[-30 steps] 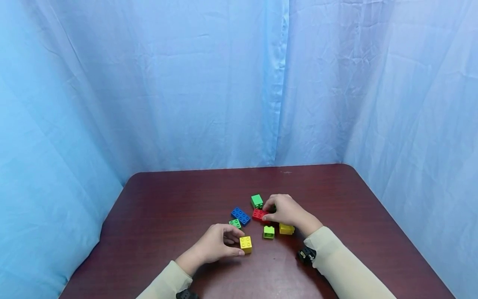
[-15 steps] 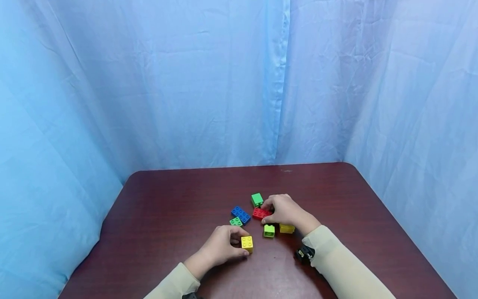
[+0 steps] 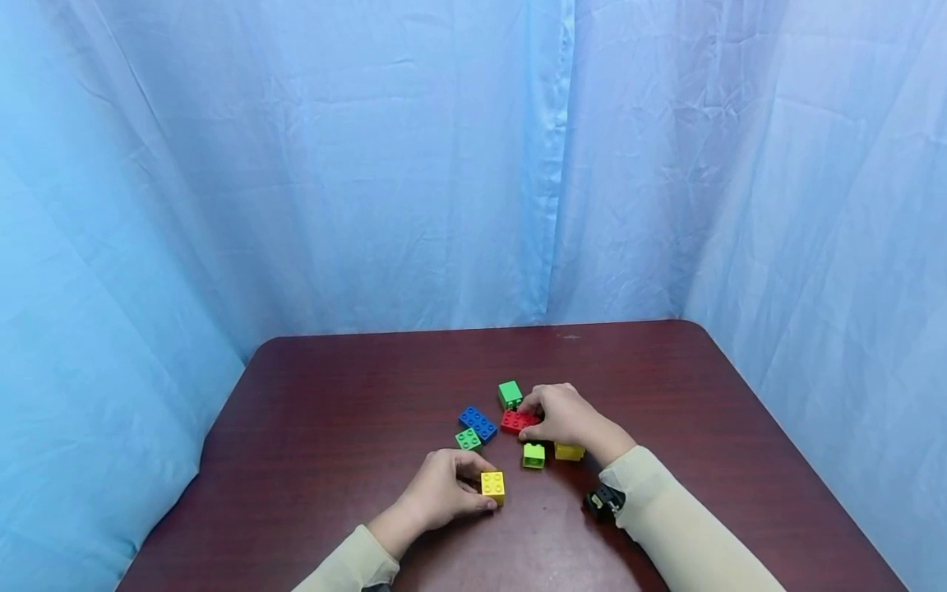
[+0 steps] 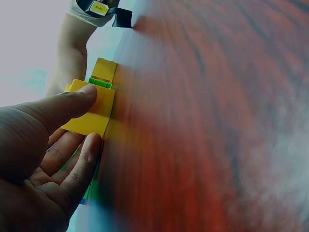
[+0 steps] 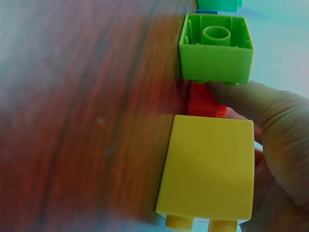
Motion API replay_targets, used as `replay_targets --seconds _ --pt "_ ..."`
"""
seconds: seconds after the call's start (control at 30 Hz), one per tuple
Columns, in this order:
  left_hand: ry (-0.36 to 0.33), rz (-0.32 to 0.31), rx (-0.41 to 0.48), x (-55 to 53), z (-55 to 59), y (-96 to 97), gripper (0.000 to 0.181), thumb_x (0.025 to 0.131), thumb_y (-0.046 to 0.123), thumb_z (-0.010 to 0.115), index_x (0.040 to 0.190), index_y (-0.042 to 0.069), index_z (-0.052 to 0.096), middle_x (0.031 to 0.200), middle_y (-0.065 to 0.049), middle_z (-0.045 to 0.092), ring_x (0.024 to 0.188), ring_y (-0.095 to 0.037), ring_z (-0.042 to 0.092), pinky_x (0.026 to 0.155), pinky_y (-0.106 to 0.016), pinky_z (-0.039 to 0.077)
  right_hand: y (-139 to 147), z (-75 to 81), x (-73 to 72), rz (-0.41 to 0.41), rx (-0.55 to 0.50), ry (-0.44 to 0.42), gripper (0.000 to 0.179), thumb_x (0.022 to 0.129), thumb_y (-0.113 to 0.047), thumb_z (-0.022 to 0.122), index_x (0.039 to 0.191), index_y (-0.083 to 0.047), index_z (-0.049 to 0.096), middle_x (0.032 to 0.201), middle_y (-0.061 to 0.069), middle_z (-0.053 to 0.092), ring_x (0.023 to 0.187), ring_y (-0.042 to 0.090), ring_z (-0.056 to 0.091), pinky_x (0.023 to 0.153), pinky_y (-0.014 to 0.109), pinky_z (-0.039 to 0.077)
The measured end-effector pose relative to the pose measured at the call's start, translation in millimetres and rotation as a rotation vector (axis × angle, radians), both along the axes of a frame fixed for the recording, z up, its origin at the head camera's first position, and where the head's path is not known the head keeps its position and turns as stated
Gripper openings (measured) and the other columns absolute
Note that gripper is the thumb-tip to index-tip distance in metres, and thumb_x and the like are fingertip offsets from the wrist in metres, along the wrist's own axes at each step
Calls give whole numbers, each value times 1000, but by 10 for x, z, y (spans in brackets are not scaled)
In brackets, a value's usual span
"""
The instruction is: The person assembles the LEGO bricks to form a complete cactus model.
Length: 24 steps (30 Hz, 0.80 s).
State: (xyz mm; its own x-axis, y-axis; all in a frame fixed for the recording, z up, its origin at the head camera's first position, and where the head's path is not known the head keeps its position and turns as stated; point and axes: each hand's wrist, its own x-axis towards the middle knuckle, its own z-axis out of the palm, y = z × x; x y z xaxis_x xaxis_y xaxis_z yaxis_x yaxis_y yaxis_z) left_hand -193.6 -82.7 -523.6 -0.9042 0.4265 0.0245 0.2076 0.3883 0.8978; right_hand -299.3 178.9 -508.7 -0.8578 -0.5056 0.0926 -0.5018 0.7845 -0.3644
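My left hand (image 3: pixel 438 493) pinches a square yellow toy brick (image 3: pixel 492 485), studs up, near the front of the table. In the left wrist view the thumb presses one face of that yellow brick (image 4: pixel 89 113). Farther back, my right hand (image 3: pixel 568 418) has thumb and fingertips around a red brick (image 3: pixel 516 422) lying studs up. A lime brick (image 5: pixel 216 63) on its side, hollow end showing, and a second yellow brick (image 5: pixel 210 166), also on its side, are close to the right thumb. The right fingertips are partly hidden behind the hand.
A blue brick (image 3: pixel 477 423) and a green brick (image 3: pixel 468 439) lie together between the hands. Another green brick (image 3: pixel 509 395) stands behind the red one. Blue curtains (image 3: pixel 414 164) hang around the dark wooden table (image 3: pixel 333 411).
My left hand has shifted slightly to the right with the yellow brick. The right hand keeps its place at the red brick.
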Motion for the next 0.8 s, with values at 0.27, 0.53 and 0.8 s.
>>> replay_targets --seconds 0.27,0.53,0.8 --pt "25 13 -26 -3 -30 -3 31 74 12 97 99 20 81 87 13 74 82 -12 73 71 -23 58 19 34 39 -32 -38 17 30 83 -36 91 109 -24 82 101 -14 67 82 6 55 78 33 50" --pt "32 10 -14 5 -47 -1 30 74 12 97 99 21 82 85 13 74 80 -15 73 69 -23 58 24 185 184 -63 -163 7 36 83 -28 92 116 -19 80 105 -11 66 91 10 60 76 30 56" --pt "17 4 13 28 -30 -2 31 74 9 96 100 17 81 86 10 74 81 -17 73 70 -23 58 34 303 365 -6 -243 45 41 83 -25 92 122 -21 78 105 -14 64 92 12 61 76 37 59"
